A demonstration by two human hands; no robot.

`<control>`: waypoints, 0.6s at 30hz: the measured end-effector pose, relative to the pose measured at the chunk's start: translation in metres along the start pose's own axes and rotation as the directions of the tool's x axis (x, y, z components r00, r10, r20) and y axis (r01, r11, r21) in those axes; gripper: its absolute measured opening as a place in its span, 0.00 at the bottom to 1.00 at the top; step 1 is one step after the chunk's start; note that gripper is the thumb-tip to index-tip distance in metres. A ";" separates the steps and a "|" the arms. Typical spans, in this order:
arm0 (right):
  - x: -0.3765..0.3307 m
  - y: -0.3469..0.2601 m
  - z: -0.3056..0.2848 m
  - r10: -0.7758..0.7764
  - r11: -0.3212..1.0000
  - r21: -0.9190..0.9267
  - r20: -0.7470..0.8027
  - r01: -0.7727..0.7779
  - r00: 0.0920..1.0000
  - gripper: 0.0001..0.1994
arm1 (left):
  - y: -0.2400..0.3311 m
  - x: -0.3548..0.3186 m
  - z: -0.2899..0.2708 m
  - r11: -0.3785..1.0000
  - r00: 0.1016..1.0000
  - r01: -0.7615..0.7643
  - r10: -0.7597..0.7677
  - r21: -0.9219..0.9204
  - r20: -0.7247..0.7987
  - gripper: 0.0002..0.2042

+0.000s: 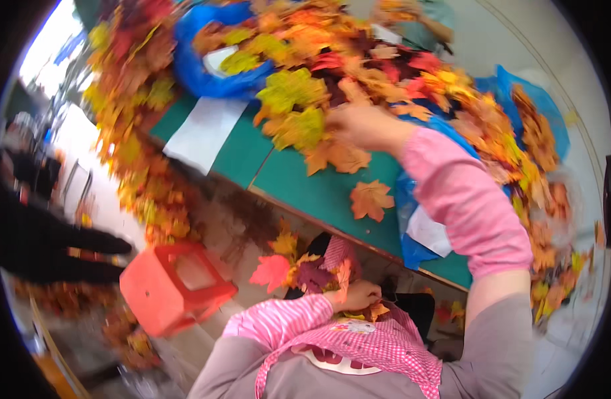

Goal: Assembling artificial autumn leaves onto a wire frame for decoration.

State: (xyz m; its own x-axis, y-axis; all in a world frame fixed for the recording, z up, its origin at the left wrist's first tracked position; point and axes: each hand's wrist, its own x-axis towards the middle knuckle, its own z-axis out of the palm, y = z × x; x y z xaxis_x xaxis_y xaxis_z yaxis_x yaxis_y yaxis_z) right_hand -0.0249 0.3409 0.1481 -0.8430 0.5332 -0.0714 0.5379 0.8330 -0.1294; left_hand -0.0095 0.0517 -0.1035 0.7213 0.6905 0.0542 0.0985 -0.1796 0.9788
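Though the half-curled right hand (359, 125) shows no certain hold, the left hand (359, 294) curls round a maple-leaf spray (312, 274), apparently light, pliable, best base-gripped.

1. Seemingly a craft workshop.
2. Maple-shaped leaves (292, 93) in autumn colours lie heaped along a green worktop (299, 189), many alike, which suggests batch work.
3. Blue plastic bags (184, 60) lie among them.
4. The wearer has a pink checked apron (378, 339) and pink sleeve covers (452, 173).
5. Another person (432, 23) is at the worktop's far side.
6. A red plastic stool (152, 289) stands nearby; more leaves lie beyond it, low down.
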 end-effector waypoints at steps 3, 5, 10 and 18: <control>0.021 -0.004 0.022 0.027 0.999 -0.038 0.111 -0.023 0.993 0.15 | 0.006 -0.011 -0.009 0.999 0.999 -0.037 0.037 -0.037 0.015 0.07; 0.007 -0.013 -0.007 -0.015 1.000 0.028 0.024 0.014 1.000 0.15 | 0.014 -0.012 -0.015 0.981 0.986 0.167 -0.167 -0.098 0.013 0.08; -0.051 0.069 -0.067 0.263 0.965 0.051 -0.159 -0.258 0.952 0.15 | 0.015 -0.001 -0.014 0.954 0.967 0.245 -0.226 -0.176 0.122 0.07; -0.160 0.260 -0.077 0.688 0.595 -0.182 -0.388 -0.783 0.613 0.16 | 0.007 0.011 -0.011 0.918 0.929 0.358 -0.332 -0.169 0.165 0.10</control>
State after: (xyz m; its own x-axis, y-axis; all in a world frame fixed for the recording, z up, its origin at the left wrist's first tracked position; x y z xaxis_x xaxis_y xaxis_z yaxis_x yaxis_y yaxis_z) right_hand 0.2501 0.4836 0.2022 -0.1432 0.9574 0.2508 0.9817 0.1051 0.1590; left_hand -0.0088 0.0660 -0.0942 0.7504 0.5854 -0.3069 0.2325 0.2009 0.9516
